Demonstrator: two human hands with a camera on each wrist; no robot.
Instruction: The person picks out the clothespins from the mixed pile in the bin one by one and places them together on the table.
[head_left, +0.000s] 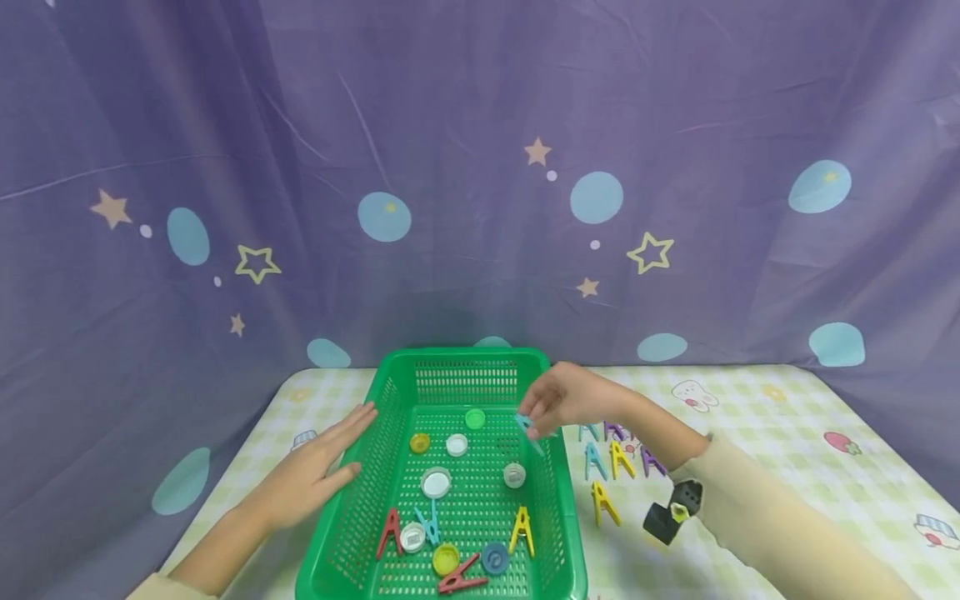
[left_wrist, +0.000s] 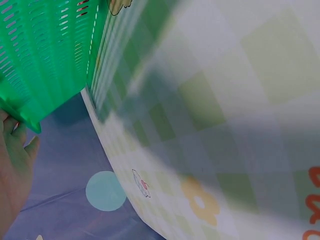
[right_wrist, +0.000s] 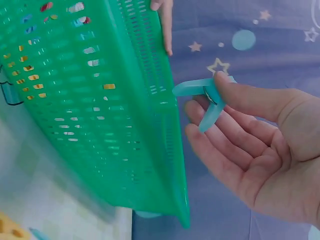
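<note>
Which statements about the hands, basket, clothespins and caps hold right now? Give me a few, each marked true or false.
1. The right hand holds a blue clothespin. True.
2. The left hand pinches a clothespin too. False: its fingers are outstretched at the left rim of the green basket.
3. A green cap lies in the basket. True.
4. All the clothespins are in the basket. False: some yellow clothespins lie on the table.
5. Purple clothespins lie on the table. True.

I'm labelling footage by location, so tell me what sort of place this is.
Probably a screened-off indoor workspace: star-patterned purple fabric hangs behind a checked tablecloth, on which a green basket stands.
</note>
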